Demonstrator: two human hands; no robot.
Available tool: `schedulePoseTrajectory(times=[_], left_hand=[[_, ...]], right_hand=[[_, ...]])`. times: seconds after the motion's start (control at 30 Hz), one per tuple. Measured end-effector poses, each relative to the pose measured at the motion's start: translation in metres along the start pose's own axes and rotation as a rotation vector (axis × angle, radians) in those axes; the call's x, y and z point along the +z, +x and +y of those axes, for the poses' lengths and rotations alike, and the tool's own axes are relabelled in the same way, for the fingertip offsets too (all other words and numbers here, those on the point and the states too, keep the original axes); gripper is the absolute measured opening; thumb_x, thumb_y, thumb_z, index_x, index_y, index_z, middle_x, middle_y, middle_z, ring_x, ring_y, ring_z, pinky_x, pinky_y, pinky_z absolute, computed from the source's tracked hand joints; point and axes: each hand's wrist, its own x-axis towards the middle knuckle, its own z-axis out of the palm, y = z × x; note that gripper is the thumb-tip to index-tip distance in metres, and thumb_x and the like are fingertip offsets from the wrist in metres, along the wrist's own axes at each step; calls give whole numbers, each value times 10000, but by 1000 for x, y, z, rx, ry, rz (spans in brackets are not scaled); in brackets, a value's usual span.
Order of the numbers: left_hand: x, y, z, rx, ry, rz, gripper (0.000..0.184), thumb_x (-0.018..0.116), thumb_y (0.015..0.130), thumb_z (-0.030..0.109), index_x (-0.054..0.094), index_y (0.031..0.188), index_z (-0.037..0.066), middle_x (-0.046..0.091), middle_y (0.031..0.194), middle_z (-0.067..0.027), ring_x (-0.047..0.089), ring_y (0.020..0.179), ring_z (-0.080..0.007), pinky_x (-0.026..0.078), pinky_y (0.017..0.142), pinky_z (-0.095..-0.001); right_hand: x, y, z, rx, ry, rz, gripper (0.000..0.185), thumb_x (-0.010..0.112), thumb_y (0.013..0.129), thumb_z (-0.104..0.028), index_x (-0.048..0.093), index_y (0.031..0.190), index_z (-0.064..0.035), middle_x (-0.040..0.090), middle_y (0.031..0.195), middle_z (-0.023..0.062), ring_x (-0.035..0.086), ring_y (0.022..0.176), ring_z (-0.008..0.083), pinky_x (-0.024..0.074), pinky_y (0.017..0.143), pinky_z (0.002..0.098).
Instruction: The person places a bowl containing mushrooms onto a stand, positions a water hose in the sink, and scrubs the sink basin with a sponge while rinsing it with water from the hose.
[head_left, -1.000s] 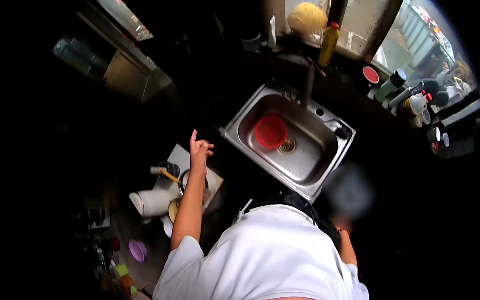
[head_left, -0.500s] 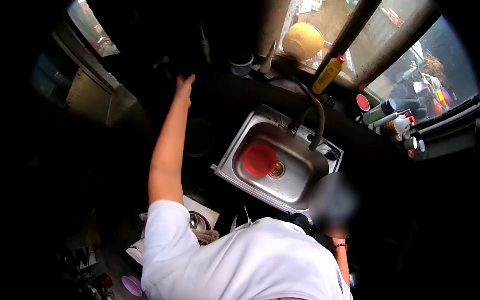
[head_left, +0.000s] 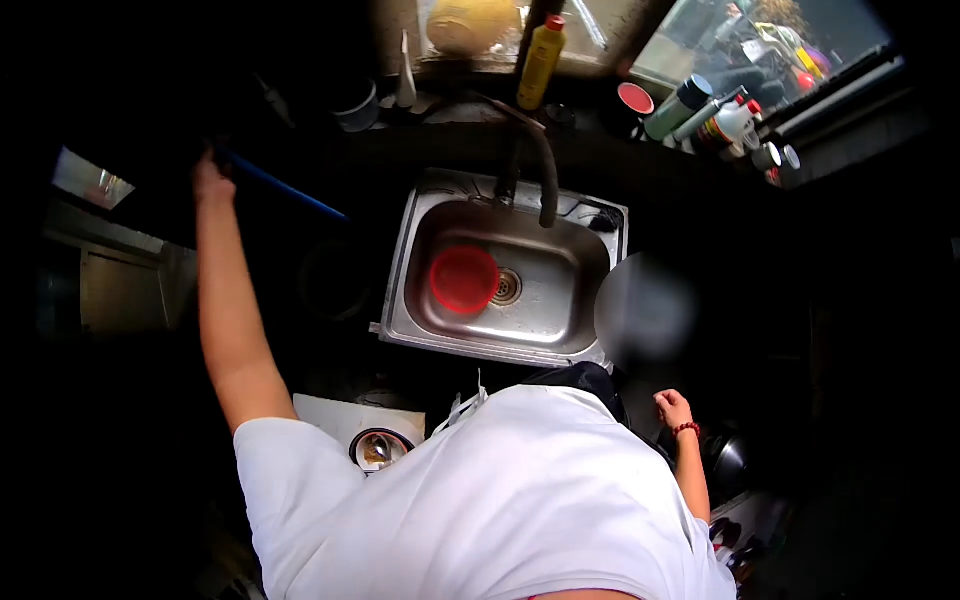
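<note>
My left hand is raised at the upper left, its fingers closed round the end of a long, thin blue stick. The stick slants down to the right towards the sink. My right hand hangs low beside my body at the right, fingers curled and nothing visible in them, a dark red bead bracelet on its wrist. Between the hands is a steel sink with a red basin in it, left of the drain. A curved dark tap hangs over the sink.
A yellow bottle and a green bottle stand along the window side. At the lower left a rimmed bowl sits on a white surface. A blurred grey patch covers the sink's right edge. Much of the surroundings is dark.
My left hand has moved further out to the left and now holds the blue stick. The view has turned, and my right hand shows clear of the blurred patch.
</note>
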Motion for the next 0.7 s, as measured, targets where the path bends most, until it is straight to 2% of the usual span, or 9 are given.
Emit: schedulePoseTrajectory(times=[0.07, 0.13, 0.27, 0.43, 0.53, 0.6, 0.63, 0.67, 0.7], left_hand=[[-1, -4, 28, 16, -166, -140, 313, 570, 907, 280, 548, 1126, 57, 637, 1043, -92, 580, 1010, -199, 389, 912, -316], [18, -64, 65, 147, -137, -202, 324, 630, 871, 223, 533, 1125, 45, 631, 1047, -111, 579, 1022, -218, 383, 954, -353], [40, -122, 103, 240, -282, -517, 351, 628, 861, 121, 488, 1168, 25, 621, 1050, -148, 589, 1035, -233, 463, 966, -349], [79, -261, 105, 370, -52, -628, 357, 590, 895, 264, 516, 1163, 40, 633, 1090, -124, 588, 1071, -229, 402, 1019, -395], [97, -322, 72, 248, -46, -685, 357, 586, 898, 255, 514, 1170, 36, 619, 1125, -144, 552, 1134, -266, 396, 1024, -401], [105, -353, 36, 118, -87, -704, 424, 603, 886, 226, 469, 1230, 17, 585, 1173, -181, 533, 1157, -302, 399, 1020, -426], [106, -360, 16, 50, -128, -760, 490, 611, 879, 196, 414, 1288, 12, 552, 1208, -214, 522, 1167, -320, 383, 1030, -449], [111, -379, 2, -17, -111, -704, 508, 599, 891, 205, 388, 1311, 12, 539, 1216, -229, 516, 1174, -328, 383, 1031, -452], [105, -382, -21, -49, -132, -734, 490, 594, 898, 186, 388, 1309, 18, 564, 1184, -202, 535, 1150, -309, 402, 1018, -427]], right_hand=[[2, -2, -2, 12, 50, 6, 130, 619, 863, -167, 627, 867, -37, 594, 689, 9, 531, 562, 92, 446, 521, 252], [2, 4, 2, -32, 47, 2, 130, 616, 864, -169, 631, 880, -41, 600, 686, 16, 541, 565, 95, 448, 522, 252], [-5, 14, -11, -109, 66, 5, 124, 591, 873, -158, 628, 888, -40, 602, 687, 17, 546, 571, 97, 449, 527, 253], [-20, 12, -74, -218, 150, -21, 123, 570, 895, -153, 621, 936, -49, 591, 704, 7, 538, 599, 80, 439, 546, 229], [-21, 21, -101, -315, 288, -127, 131, 567, 901, -147, 624, 968, -51, 608, 763, 3, 557, 642, 79, 455, 578, 226], [-20, 1, -140, -453, 118, -70, 184, 564, 900, -176, 634, 1005, -41, 640, 862, 36, 604, 759, 113, 499, 677, 254], [-16, 0, -151, -537, 155, -80, 203, 565, 892, -190, 632, 999, -31, 639, 881, 57, 605, 755, 127, 500, 684, 268], [-13, 5, -161, -631, 134, -98, 217, 567, 881, -208, 634, 987, -31, 642, 898, 84, 617, 805, 179, 501, 733, 299], [-15, 3, -177, -717, 64, -94, 245, 581, 864, -217, 622, 1019, -31, 634, 940, 115, 614, 882, 234, 491, 794, 334]])
